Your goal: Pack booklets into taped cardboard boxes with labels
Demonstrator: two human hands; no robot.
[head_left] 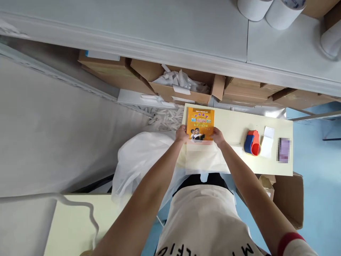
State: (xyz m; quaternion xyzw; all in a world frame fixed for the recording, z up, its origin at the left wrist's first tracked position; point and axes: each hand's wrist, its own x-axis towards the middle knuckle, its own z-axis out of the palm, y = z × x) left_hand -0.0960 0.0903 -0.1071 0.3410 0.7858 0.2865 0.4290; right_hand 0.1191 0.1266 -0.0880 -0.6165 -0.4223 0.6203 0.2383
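An orange-yellow book [200,122] with a printed cover lies toward the left end of the pale yellow table [234,122]. My left hand [182,134] grips its lower left edge, fingers closed. At the lower right edge, my right hand [218,136] holds the book in the same way. Below the book, a sheet of thin translucent white plastic [204,156] covers the near part of the table. More of this plastic drapes off the table to the left.
A red and blue tape dispenser [252,143], white paper [267,142] and a blurred purple item [283,150] are on the table's right. Behind stands a cardboard box of white scraps [183,83]. White rolls [285,14] sit on the shelf [160,28]. An open carton [289,199] stands at right.
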